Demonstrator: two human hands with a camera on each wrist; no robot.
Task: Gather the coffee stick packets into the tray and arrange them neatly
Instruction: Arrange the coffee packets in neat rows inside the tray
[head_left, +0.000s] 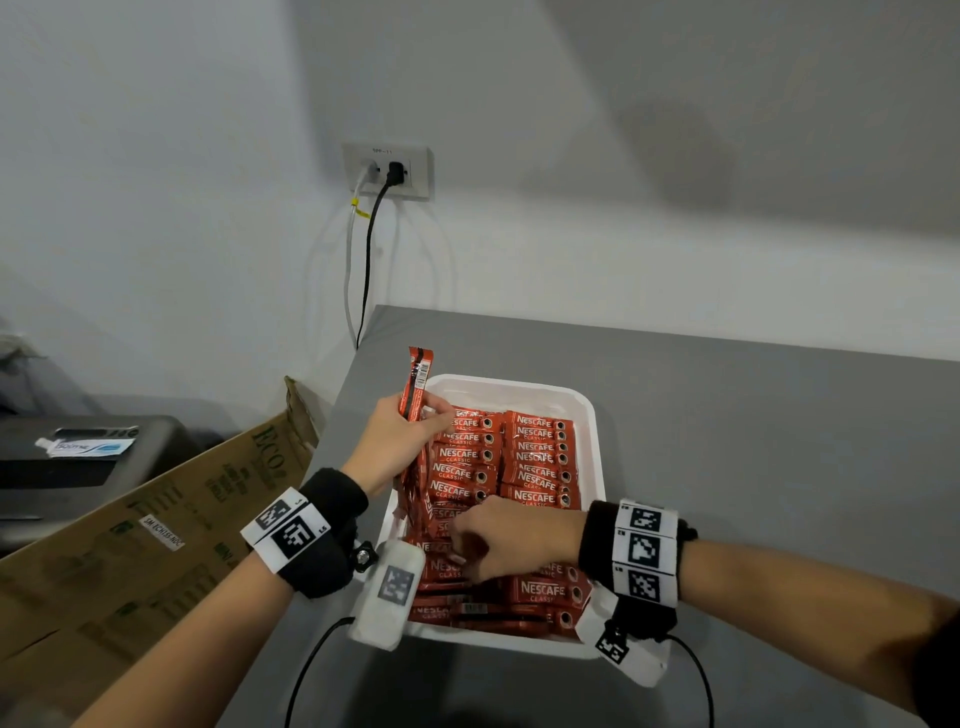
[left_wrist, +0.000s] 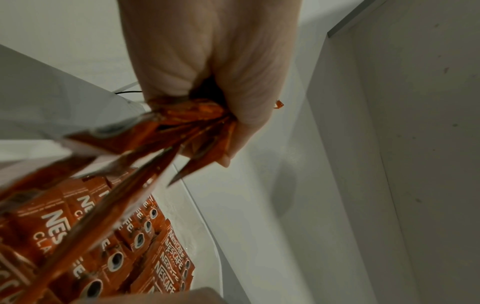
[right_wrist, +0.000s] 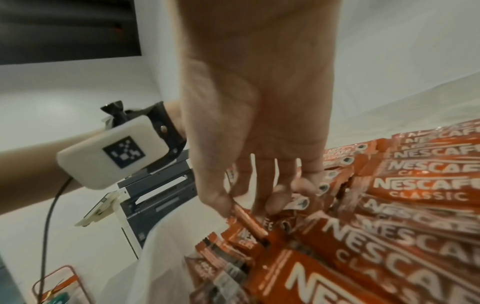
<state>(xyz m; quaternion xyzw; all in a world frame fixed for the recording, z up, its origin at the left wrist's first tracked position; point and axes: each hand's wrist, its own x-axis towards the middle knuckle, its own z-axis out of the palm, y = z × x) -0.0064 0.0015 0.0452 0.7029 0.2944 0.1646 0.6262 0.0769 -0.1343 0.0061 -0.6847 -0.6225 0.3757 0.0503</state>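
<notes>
A: Grey table (head_left: 727, 415) in a corner, white wall behind, wall outlet (head_left: 387, 171) with two cords plugged in. White tray (head_left: 592, 415) sits on the table near its left edge.

B: Tray contents?

A: Red coffee stick packets (head_left: 537, 457), Nescafé Classic. Far half of the tray: two side-by-side columns, lying flat, labels up. Near half: looser, some overlapping and skewed.

B: Left hand?

A: Left hand (head_left: 397, 441) is over the tray's left edge, fingers curled tight round a held bundle of packets (head_left: 415, 395). Bundle stands roughly upright, top ends poking above the fist past the tray's far-left corner, lower ends fanning down toward the tray. Left wrist view confirms: fist clamped on several sticks (left_wrist: 187, 123), the rows in the tray below them.

B: Right hand?

A: Right hand (head_left: 511, 538) is low over the near half of the tray, on the loose packets. Right wrist view shows thumb and fingers (right_wrist: 275, 197) curled down and pinching one packet (right_wrist: 249, 220) at its end, among the jumbled ones.

B: Anything else around the tray?

A: Left of the tray, off the table: a cardboard box flap (head_left: 156, 519) with green print, and beyond it a dark printer (head_left: 88, 457) with a small sachet (head_left: 85, 446) lying on top. Both wrists carry black bands with marker tags and cabled white camera units.
</notes>
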